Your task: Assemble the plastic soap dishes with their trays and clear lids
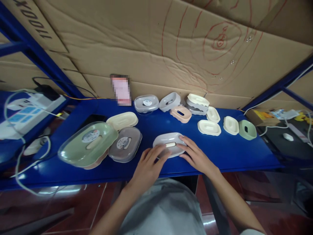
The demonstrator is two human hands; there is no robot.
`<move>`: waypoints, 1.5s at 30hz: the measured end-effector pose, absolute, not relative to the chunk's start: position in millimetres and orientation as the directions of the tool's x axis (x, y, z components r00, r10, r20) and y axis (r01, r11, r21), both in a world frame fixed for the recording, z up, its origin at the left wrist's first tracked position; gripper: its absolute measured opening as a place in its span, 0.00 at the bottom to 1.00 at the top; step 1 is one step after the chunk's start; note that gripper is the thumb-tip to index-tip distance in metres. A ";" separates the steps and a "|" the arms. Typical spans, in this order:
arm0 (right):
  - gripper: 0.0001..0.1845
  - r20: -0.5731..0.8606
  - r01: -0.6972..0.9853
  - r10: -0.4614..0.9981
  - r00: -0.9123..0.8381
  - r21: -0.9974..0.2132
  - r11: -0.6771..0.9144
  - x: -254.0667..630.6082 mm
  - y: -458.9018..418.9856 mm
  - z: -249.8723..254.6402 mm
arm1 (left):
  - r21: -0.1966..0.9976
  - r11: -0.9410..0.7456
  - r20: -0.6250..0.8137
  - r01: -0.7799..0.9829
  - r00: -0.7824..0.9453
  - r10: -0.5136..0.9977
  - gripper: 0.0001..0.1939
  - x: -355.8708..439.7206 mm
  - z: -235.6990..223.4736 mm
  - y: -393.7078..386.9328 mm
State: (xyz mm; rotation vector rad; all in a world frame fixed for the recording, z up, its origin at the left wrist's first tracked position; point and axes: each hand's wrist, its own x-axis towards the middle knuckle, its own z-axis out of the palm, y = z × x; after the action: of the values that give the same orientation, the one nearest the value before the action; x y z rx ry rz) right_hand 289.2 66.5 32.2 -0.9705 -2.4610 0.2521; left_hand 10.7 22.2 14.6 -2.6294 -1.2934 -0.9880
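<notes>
A grey oval soap dish (pixel 168 141) with a slot in its middle lies on the blue shelf (pixel 220 153), near the front edge. My left hand (pixel 146 164) rests at its near left rim, fingers stretched onto it. At the dish's right rim is my right hand (pixel 195 155), fingers extended and touching the edge. Neither hand wraps round the dish.
To the left lie a green lidded dish (pixel 89 143), a grey-brown one (pixel 126 143) and a cream tray (pixel 122 120). Further back and right are several more soap dishes, cream (pixel 209 127), pink (pixel 181 113) and green (pixel 247 129). Power strips (pixel 26 112) and cables crowd the left.
</notes>
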 end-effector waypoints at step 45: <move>0.22 0.456 0.932 0.813 -0.362 0.154 0.329 297.8 231.2 68.7 | 0.413 -0.655 0.441 0.633 0.490 0.752 0.16 12.8 8.5 9.4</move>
State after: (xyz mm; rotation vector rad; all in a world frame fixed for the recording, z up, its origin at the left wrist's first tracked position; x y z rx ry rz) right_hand 297.8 231.2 68.7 -1.5636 -2.3014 -0.5690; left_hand 12.8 9.4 8.5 -2.8762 -1.3539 -1.0184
